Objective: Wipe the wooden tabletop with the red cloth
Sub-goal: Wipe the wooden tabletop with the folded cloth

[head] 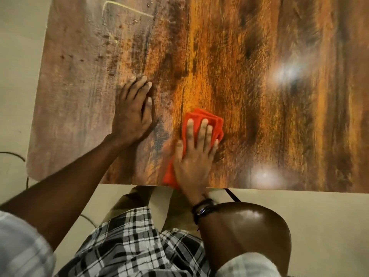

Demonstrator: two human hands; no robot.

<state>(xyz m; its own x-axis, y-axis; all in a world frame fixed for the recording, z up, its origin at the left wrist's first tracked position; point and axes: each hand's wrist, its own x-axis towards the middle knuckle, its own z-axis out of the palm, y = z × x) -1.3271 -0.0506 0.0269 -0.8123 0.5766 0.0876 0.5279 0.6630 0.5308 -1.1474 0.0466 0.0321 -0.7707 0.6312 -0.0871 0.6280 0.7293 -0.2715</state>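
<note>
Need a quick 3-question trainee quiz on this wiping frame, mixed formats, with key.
1. True or false: the left hand grips the red cloth.
2. Pick one. The right hand lies on the cloth with its fingers: A) straight and flat, B) curled into a fist, C) pinching one corner.
3. Fill in: the dark specks lie on the far ___ part of the tabletop.

Key: 1 false, it rests flat on bare wood beside the cloth; 2 A; 3 left.
</note>
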